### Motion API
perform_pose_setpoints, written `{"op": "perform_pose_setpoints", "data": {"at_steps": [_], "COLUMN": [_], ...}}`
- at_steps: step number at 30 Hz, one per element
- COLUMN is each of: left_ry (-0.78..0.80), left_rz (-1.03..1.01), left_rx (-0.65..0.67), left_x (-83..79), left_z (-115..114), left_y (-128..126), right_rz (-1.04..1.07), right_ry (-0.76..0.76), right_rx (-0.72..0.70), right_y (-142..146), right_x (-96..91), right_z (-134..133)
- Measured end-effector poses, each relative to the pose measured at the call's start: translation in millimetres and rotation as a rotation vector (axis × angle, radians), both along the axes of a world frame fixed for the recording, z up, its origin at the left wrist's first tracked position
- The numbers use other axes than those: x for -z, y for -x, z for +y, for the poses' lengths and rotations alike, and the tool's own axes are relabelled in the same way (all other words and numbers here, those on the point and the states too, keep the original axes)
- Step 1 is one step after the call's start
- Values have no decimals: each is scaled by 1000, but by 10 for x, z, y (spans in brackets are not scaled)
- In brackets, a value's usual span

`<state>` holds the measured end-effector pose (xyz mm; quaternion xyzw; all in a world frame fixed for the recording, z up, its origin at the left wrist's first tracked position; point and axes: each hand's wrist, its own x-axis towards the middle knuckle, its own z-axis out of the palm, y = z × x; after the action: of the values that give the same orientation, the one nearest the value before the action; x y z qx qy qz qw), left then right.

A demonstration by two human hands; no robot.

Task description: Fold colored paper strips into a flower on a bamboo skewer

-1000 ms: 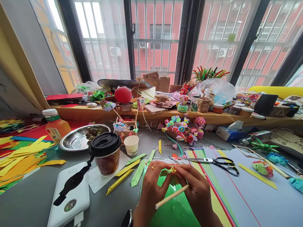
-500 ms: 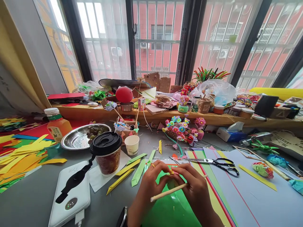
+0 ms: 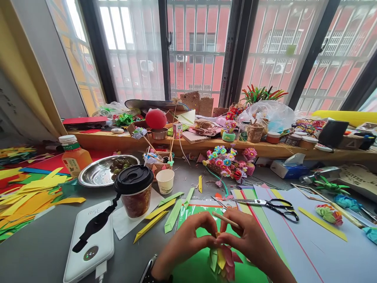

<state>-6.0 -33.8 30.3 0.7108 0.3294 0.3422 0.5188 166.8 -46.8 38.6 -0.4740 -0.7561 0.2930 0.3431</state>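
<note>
Both hands meet over a green sheet [image 3: 188, 271] at the front of the table. My left hand [image 3: 194, 236] pinches the upper end of a folded paper flower [image 3: 221, 260], its fingers curled. Green, yellow and pink petals hang below the fingertips. My right hand [image 3: 250, 237] closes on the same end from the other side, thumb and fingertips touching it. A thin pale wooden stick [image 3: 225, 219] also lies in the right hand, its tip pointing up and left. The pinched end of the flower is mostly hidden by fingers.
Scissors [image 3: 273, 204] lie on coloured paper sheets [image 3: 318, 243] at right. Folded yellow and green paper strips [image 3: 173, 216] are left of the hands. A lidded coffee cup [image 3: 137, 200], a paper cup [image 3: 165, 181] and a white power bank [image 3: 91, 239] stand or lie further left.
The paper flower has turned so its petals now hang visibly below my hands. The stick has swung from pointing down-left to pointing up-left. Both hands remain together.
</note>
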Motion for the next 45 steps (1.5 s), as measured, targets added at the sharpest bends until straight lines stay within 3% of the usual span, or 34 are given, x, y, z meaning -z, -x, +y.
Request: {"op": "perform_pose_setpoints", "data": {"at_steps": [5,8,13,17,28,38,45], "left_ry": [263,317,338,394,393,251,281], "left_rz": [-147,-175,-198,-243,-219,-98,-109], "left_rx": [112,126,116,131,21,-45,-21], "left_x": [59,97,155,175,212,260,249], "left_z": [36,65,117,145,215,245,232], "left_y": [-5,-2,5,10,58,36,33], "right_rz": [151,170,129,286,423,417,421], "right_ry": [221,266,152,306,512,412,399], "right_rx": [-126,-153,-106,-204,-310,-213,-200], "right_y": [-15,-13,2,12,-1,18,2], "right_x": [36,80,76,119,117,248,291], "right_z": [19,36,69,150,318,337,308]}}
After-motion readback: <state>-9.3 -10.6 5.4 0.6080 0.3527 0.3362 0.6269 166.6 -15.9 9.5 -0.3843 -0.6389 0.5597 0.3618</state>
